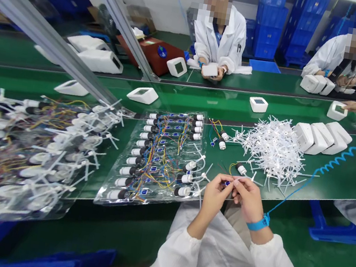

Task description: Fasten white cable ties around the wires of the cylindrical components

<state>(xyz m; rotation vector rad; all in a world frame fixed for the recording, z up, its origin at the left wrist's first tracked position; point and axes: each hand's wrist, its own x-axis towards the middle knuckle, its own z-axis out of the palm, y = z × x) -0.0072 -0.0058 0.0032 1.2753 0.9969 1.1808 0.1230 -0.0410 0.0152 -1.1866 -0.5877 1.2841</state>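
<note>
My left hand (215, 193) and my right hand (247, 196) meet at the near edge of the green bench, pinching a small blue connector (227, 183) between their fingertips. Thin wires run from it to a small cylindrical motor (241, 168) lying on the bench just beyond my fingers. A blue wrist strap (258, 222) circles my right wrist, its coiled cord (341, 158) trailing right. A clear plastic tray (156, 157) with several wired motors lies left of my hands. A heap of white plastic tube fittings (272, 149) lies beyond my right hand.
Another tray of wired motors with white fittings (25, 149) fills the left. White device housings (320, 137) stand at right; others (142, 94) ride the green belt. Two people in white coats work opposite. A slanted metal rail (74, 61) crosses the left.
</note>
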